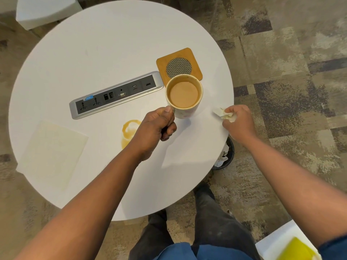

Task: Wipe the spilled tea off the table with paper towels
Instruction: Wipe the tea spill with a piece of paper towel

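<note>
A ring-shaped brown tea spill [129, 131] marks the round white table [112, 44], partly hidden under my left wrist. My left hand [156, 126] grips the handle of a mug [184, 95] full of milky tea, held just right of the spill. My right hand [237, 121] holds a crumpled, stained paper towel [223, 113] near the table's right edge. A flat stack of clean paper towels [50, 152] lies at the table's left front.
A wooden coaster [179, 62] with a mesh centre sits behind the mug. A silver power and data socket strip [116, 93] runs across the table's middle. A dark waste bin [225, 156] with used paper stands on the carpet under the right edge.
</note>
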### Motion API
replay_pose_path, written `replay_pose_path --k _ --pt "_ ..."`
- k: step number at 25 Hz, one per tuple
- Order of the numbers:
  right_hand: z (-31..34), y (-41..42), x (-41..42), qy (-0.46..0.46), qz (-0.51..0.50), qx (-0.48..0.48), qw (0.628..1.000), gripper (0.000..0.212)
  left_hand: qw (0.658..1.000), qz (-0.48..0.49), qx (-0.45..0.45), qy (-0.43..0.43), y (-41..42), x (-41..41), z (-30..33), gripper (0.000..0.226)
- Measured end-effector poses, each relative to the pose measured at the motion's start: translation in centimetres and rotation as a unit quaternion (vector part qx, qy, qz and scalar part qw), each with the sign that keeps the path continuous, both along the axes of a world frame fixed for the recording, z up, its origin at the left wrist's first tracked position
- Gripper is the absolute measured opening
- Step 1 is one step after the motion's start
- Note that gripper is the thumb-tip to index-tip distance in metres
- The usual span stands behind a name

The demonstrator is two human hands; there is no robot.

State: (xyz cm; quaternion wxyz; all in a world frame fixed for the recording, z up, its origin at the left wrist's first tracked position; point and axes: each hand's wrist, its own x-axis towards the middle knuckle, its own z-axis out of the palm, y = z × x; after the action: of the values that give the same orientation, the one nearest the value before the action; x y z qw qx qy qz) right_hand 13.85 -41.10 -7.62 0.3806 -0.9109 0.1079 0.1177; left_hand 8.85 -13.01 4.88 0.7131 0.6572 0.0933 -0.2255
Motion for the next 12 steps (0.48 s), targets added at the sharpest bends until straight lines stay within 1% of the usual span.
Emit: replay_pose_path --k 2,4,8,12 --pt "-0.1 0.3 0.4 -0.049 -0.005 -0.033 0.998 0.021 1.0 0.003 0.001 0.0 0.1 0.0 0.0 0.043" --pt "-0.2 0.7 1.3 -0.069 -0.008 -0.049 0.996 0.016 1.0 0.004 0.006 0.001 0.2 -0.1 0.0 0.043" --pt "0.2 2.0 3.4 -0.067 -0.053 -0.057 0.995 0.019 1.0 0.008 0.007 0.001 0.5 -0.2 -0.1 0.043" --pt "0.1 3.2 5.6 -0.08 -0.019 -0.094 0.992 0.025 1.0 0.012 0.011 0.006 0.6 -0.2 -0.5 0.043"
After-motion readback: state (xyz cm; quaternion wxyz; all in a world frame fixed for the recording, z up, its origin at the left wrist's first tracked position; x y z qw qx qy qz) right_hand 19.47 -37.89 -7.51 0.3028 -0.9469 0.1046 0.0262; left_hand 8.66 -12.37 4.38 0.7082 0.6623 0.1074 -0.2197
